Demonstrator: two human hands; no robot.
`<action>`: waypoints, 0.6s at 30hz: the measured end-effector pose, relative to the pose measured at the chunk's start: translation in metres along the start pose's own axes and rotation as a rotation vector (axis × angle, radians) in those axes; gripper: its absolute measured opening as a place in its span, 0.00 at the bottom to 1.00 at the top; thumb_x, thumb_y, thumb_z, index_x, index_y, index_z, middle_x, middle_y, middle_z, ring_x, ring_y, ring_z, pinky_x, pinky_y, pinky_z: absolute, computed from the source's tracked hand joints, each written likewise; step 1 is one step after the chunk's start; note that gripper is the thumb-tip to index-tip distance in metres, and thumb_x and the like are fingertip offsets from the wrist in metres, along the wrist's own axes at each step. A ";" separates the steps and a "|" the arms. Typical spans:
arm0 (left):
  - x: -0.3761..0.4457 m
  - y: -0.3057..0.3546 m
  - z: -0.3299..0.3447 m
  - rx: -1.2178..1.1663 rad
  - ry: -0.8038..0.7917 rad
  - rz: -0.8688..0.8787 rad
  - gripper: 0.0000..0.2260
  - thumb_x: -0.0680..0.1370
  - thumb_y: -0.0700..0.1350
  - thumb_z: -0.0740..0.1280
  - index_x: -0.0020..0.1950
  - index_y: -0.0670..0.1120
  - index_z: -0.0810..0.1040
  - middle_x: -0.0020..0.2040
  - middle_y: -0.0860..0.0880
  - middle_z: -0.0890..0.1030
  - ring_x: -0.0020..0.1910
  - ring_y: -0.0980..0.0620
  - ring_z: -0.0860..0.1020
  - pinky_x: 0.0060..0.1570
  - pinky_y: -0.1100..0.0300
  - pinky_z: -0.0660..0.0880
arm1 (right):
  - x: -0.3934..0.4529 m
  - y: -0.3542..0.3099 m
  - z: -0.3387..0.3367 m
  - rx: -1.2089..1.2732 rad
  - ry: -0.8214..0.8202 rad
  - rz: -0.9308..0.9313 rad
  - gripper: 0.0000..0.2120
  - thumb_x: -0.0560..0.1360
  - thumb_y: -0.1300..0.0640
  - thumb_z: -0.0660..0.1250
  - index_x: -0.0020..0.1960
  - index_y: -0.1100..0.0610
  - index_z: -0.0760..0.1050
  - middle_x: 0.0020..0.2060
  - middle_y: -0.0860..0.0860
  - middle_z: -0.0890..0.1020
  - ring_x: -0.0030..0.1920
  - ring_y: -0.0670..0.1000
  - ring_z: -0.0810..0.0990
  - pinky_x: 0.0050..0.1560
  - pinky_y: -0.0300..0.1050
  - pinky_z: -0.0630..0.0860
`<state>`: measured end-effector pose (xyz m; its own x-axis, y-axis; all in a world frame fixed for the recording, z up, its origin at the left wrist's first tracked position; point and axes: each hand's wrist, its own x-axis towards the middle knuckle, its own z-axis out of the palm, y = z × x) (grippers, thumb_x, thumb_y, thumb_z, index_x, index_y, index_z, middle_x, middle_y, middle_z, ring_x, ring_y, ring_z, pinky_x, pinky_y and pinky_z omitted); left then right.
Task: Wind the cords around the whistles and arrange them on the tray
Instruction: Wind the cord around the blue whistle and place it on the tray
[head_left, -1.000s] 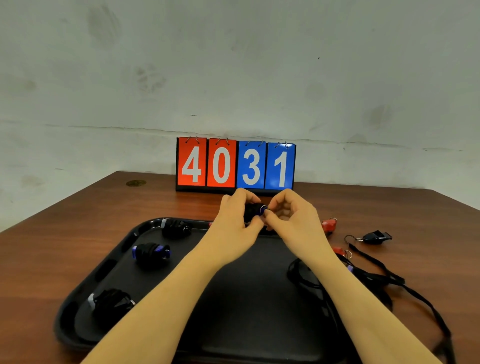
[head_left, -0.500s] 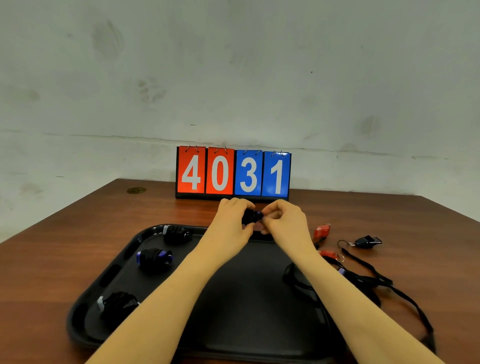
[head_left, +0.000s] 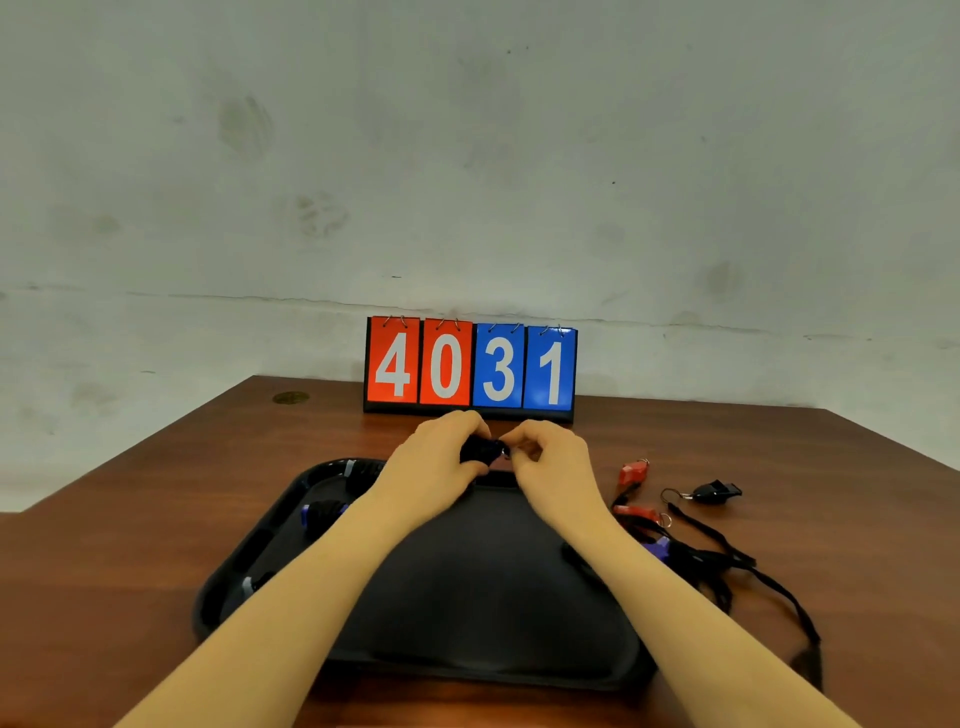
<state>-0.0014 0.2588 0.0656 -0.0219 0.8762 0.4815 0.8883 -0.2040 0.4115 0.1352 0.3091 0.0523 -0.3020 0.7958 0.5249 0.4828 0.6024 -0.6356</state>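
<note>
Both hands, left hand (head_left: 441, 457) and right hand (head_left: 550, 457), pinch a cord-wrapped whistle (head_left: 482, 450) between them above the tray (head_left: 467, 597).

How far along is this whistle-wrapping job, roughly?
About halfway, at a guess. Three wrapped whistles already lie along the left side of the tray. The left hand and right hand hold a fourth bundle between them. Right of the tray, two red whistles, a black whistle and a purple one wait in loose cords.
</note>
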 end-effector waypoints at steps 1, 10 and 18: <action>-0.003 -0.001 -0.002 -0.022 -0.009 -0.005 0.13 0.74 0.43 0.69 0.57 0.49 0.74 0.56 0.53 0.76 0.56 0.55 0.74 0.57 0.63 0.71 | -0.004 -0.002 0.001 -0.018 -0.013 -0.007 0.09 0.75 0.65 0.63 0.52 0.58 0.78 0.46 0.50 0.80 0.47 0.44 0.76 0.48 0.29 0.70; -0.047 -0.022 -0.010 -0.044 -0.093 -0.094 0.16 0.74 0.42 0.69 0.61 0.52 0.75 0.58 0.53 0.75 0.54 0.58 0.72 0.61 0.62 0.69 | -0.036 -0.012 0.019 -0.089 -0.170 0.072 0.05 0.74 0.62 0.66 0.48 0.59 0.80 0.43 0.53 0.82 0.41 0.47 0.78 0.47 0.38 0.75; -0.055 -0.037 0.012 -0.058 -0.119 -0.185 0.16 0.72 0.41 0.70 0.59 0.48 0.75 0.57 0.50 0.77 0.53 0.54 0.74 0.52 0.66 0.68 | -0.038 -0.006 0.032 -0.204 -0.290 0.162 0.06 0.71 0.62 0.66 0.40 0.52 0.76 0.45 0.51 0.81 0.45 0.51 0.80 0.49 0.49 0.78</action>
<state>-0.0280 0.2237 0.0149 -0.1252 0.9456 0.3004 0.8461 -0.0564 0.5301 0.1170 0.2773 0.0179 -0.4143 0.8816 0.2261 0.6880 0.4660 -0.5564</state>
